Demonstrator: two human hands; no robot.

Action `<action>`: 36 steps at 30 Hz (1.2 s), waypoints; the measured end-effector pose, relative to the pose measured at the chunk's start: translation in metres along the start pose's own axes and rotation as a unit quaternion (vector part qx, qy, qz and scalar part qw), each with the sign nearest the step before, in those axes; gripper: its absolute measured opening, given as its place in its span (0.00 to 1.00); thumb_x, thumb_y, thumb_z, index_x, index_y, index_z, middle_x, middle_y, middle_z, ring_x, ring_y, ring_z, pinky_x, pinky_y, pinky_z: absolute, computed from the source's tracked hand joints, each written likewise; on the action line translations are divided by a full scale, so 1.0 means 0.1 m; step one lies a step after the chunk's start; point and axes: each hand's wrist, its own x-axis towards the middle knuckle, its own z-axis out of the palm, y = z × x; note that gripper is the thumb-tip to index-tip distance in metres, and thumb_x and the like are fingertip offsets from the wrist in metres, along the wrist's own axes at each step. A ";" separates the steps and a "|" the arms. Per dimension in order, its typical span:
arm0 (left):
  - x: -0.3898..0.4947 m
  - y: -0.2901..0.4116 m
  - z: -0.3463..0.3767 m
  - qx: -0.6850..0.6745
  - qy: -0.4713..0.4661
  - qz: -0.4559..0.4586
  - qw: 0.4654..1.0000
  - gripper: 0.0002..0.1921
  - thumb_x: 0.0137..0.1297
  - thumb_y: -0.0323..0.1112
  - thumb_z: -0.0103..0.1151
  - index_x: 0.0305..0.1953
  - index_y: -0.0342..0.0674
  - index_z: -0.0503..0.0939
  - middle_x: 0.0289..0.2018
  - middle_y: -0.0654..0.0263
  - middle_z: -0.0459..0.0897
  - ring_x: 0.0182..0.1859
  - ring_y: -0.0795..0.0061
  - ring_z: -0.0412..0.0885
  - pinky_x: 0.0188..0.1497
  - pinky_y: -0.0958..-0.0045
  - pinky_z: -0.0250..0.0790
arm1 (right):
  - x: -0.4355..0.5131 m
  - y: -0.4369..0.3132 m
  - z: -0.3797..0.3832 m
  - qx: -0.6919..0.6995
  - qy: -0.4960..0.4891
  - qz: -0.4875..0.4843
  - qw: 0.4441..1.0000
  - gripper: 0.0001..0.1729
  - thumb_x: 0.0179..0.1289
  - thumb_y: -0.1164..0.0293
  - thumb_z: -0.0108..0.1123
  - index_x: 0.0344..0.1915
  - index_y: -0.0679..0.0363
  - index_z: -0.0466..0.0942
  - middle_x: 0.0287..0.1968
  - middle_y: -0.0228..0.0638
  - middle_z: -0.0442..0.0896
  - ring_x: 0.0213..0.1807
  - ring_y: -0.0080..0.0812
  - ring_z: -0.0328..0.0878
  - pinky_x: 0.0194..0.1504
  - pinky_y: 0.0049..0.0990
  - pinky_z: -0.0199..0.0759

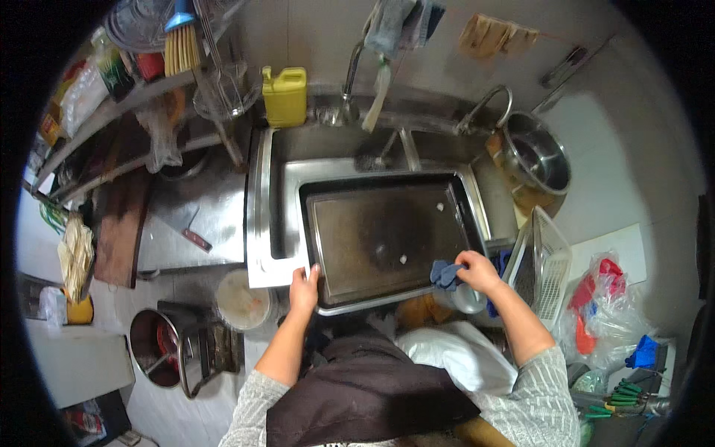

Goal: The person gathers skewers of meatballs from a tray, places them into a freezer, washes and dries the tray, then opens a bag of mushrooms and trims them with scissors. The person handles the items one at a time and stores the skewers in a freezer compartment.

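A large rectangular metal pan lies tilted over the sink, its near rim towards me. My left hand grips the rim at the pan's near left corner, thumb on top. Near the right corner, my right hand pinches a dark blue cloth, which hangs at the near edge of the pan. Two small whitish bits rest on the pan's dark inner surface. Behind the pan stands a faucet with a pale cloth strip hanging beside it.
On the left steel counter are a wooden-handled scraper or knife and a wooden board. A yellow jug stands behind the sink, and a steel pot at its right. A white plastic basket leans at right; a bucket is below left.
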 end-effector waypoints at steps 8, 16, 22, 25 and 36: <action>0.34 -0.08 -0.11 0.115 -0.125 0.017 0.985 0.33 0.67 0.51 0.58 0.60 0.25 0.78 0.57 0.33 0.83 0.62 0.38 0.80 0.67 0.53 0.71 | 0.65 -0.89 -1.71 0.510 0.302 -0.070 0.803 0.16 0.67 0.76 0.62 0.55 0.57 0.77 0.42 0.25 0.82 0.41 0.21 0.77 0.46 0.22 0.73; 0.43 -0.29 -0.30 -0.007 -0.115 -0.057 0.992 0.28 0.67 0.48 0.58 0.52 0.23 0.83 0.48 0.40 0.88 0.52 0.46 0.86 0.57 0.56 0.75 | 2.28 -2.77 -3.57 0.577 0.303 -0.302 0.695 0.18 0.75 0.70 0.60 0.60 0.61 0.73 0.46 0.33 0.84 0.45 0.27 0.84 0.48 0.26 0.81; 0.09 -0.16 -0.30 -0.143 -0.115 -0.146 0.972 0.22 0.63 0.40 0.61 0.51 0.28 0.84 0.43 0.53 0.89 0.44 0.62 0.84 0.50 0.62 0.75 | 3.47 -3.77 -3.70 0.440 0.173 -0.330 0.817 0.40 0.75 0.67 0.65 0.78 0.70 0.58 0.64 0.49 0.81 0.62 0.37 0.84 0.59 0.33 0.85; -0.09 -0.03 -0.31 -0.144 -0.075 -0.090 0.983 0.21 0.64 0.38 0.60 0.52 0.28 0.83 0.41 0.54 0.89 0.43 0.64 0.84 0.48 0.64 0.75 | 3.40 -3.57 -2.86 0.426 0.084 -0.405 0.805 0.39 0.75 0.62 0.64 0.76 0.71 0.63 0.64 0.46 0.81 0.52 0.31 0.86 0.55 0.28 0.82; -0.69 0.09 -0.86 -0.218 -0.019 -0.080 0.972 0.22 0.64 0.38 0.62 0.56 0.34 0.83 0.39 0.62 0.88 0.41 0.71 0.83 0.49 0.68 0.75 | 0.42 -0.81 0.13 0.331 -0.405 0.091 0.847 0.16 0.79 0.63 0.60 0.52 0.66 0.84 0.42 0.36 0.90 0.41 0.26 0.86 0.41 0.26 0.79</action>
